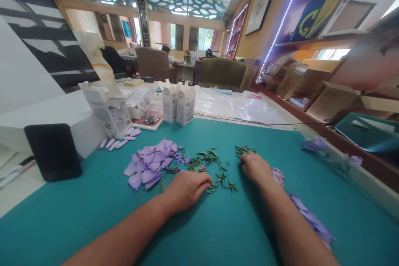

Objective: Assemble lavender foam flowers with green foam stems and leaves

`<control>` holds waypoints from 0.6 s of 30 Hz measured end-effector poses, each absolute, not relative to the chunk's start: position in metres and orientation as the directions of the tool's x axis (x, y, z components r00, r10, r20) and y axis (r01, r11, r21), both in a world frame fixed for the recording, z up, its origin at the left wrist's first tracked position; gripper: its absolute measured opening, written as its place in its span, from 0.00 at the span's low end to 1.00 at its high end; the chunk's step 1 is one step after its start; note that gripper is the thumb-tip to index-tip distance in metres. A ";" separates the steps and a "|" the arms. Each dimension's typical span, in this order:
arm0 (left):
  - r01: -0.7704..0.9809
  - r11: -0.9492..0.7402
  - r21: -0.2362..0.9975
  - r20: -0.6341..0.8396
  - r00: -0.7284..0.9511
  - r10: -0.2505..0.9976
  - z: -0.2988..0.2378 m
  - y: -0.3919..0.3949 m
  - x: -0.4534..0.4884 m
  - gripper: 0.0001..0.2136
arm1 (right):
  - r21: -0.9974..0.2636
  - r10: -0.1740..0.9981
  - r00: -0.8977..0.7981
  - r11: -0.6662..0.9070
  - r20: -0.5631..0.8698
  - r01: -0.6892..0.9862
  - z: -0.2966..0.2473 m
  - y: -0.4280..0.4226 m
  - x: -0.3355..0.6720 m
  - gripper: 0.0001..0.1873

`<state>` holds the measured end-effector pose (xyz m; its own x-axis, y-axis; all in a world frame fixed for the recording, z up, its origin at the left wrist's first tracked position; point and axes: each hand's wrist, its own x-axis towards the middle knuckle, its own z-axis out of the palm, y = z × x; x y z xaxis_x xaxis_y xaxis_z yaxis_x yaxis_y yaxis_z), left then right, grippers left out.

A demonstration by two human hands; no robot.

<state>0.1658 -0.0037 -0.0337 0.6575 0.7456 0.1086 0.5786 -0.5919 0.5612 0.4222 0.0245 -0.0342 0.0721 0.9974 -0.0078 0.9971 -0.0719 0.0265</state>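
Observation:
My left hand [188, 189] is low over the green mat, its thumb and fingers pinched together beside small green bits. What the pinch holds, if anything, is hidden. My right hand [256, 168] has its fingers curled down at the near edge of a pile of short green stem pieces [245, 149]; its fingertips are partly out of sight. Between the hands are green star-shaped sepals [231, 186] and small green leaves [212, 156]. Purple artificial petals [151, 162] lie heaped to the left, with small purple wheel-shaped pieces [187, 160] beside them.
Pale purple cylindrical pieces [113, 145] lie near a white carton [107, 110]. A black upright tablet-like panel [52, 152] stands at left. Two white boxes [185, 106] stand behind the mat. Purple flowers [314, 144] rest at right, and more purple petals [311, 218] lie beyond my right forearm.

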 end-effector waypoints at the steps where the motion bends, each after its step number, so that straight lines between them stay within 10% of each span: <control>1: 0.578 -0.592 0.562 0.107 0.659 0.745 -0.034 -0.004 0.166 0.11 | 0.022 0.998 0.070 -0.070 -0.002 0.997 -0.035 0.025 0.422 0.12; 5: 0.580 -0.583 0.569 0.100 0.654 0.750 -0.034 -0.002 0.165 0.11 | -0.063 0.996 0.056 -0.051 0.075 0.997 -0.035 0.024 0.419 0.08; 8: 0.546 -0.572 0.612 0.136 0.639 0.757 -0.033 -0.002 0.164 0.11 | -0.512 0.985 0.070 0.022 0.159 0.859 -0.033 0.023 0.405 0.02; 11: 0.486 -0.483 0.728 0.162 0.563 0.811 -0.031 -0.001 0.165 0.09 | -0.958 0.995 0.034 0.079 0.092 0.274 -0.031 0.019 0.381 0.10; 14: 0.310 -0.275 0.910 0.118 0.441 0.890 -0.032 0.001 0.168 0.12 | -0.989 0.999 -0.045 -0.017 -0.011 -0.149 -0.031 0.010 0.354 0.16; 18: -0.059 -0.029 0.998 0.048 0.360 0.932 -0.032 0.004 0.170 0.14 | -0.949 0.996 -0.063 -0.083 -0.067 -0.304 -0.034 -0.001 0.333 0.17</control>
<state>0.1697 0.0044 -0.0315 0.3600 0.9317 0.0483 -0.0593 -0.0287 0.9978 0.3335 -0.0007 -0.0336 -0.0634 0.9957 -0.0669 -0.3035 -0.0831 -0.9492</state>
